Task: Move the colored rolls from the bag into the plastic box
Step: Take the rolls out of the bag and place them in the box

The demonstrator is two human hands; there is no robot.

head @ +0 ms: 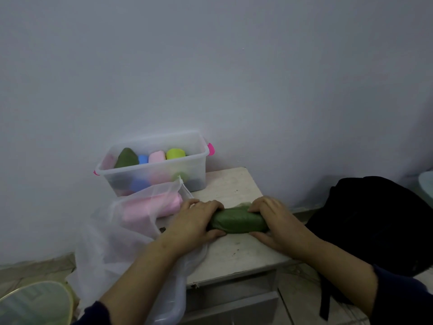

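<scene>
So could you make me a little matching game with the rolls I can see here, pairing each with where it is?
Things:
1. dark green roll
2. pink roll
3. yellow-green roll
4. black bag

Places:
A. standing in the plastic box
B. inside the white mesh bag
C. right of the table
D. gripped at both ends by the left hand and right hand

Pairs: 1-D, 2-B, 3-A, 4-C

no readable text, no labels, no numbers anywhere

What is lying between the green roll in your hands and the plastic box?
In the head view, only bare tabletop separates the green roll from the plastic box.
</scene>
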